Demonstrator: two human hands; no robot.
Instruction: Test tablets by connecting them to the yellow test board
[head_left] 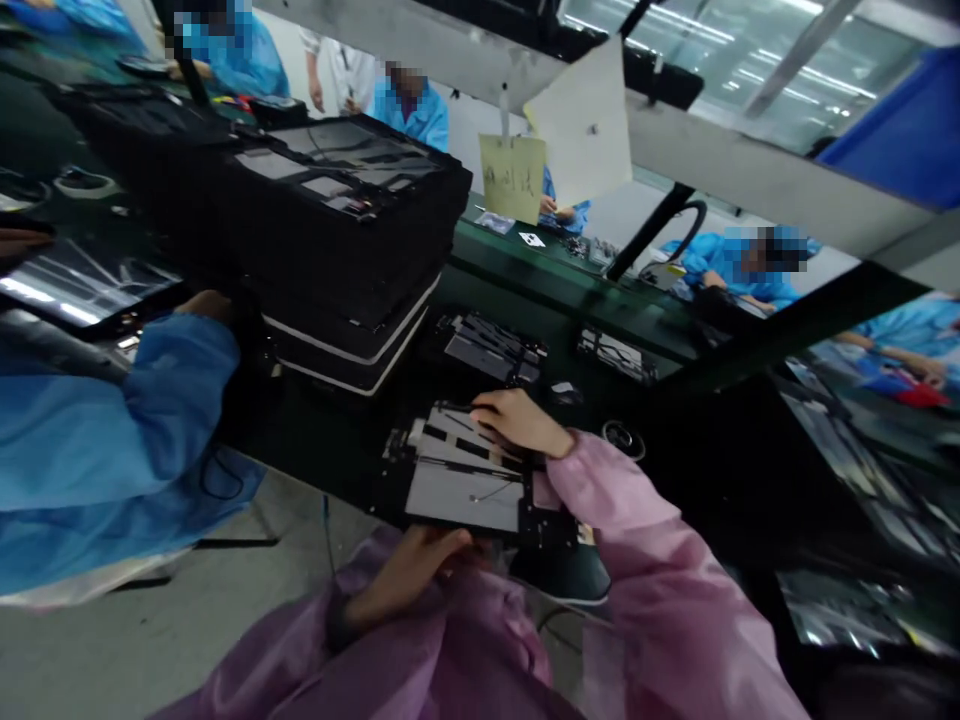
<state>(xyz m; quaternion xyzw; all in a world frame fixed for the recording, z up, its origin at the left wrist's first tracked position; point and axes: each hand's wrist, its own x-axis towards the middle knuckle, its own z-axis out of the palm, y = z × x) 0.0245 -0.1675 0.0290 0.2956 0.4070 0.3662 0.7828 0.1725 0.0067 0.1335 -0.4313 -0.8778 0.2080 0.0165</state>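
An opened tablet (466, 493) lies in front of me, with pale grey battery panels, dark strips and a thin cable showing. My left hand (405, 575) is closed at its near edge, the thumb along the rim and the other fingers partly hidden below. Over the far right part of the tablet reaches my right hand (521, 420), palm down. Its fingers are curled and closed at the far edge; their tips are partly hidden. Behind it, a second opened tablet (487, 350) rests on the dark green bench (322, 430).
A tall stack of black trays (345, 260) stands at the back left, with tablet parts on top. A co-worker's blue sleeve (180, 390) is close on the left. A roll of tape (622, 438) sits to the right. Overhead, paper sheets hang from a metal beam (720, 165).
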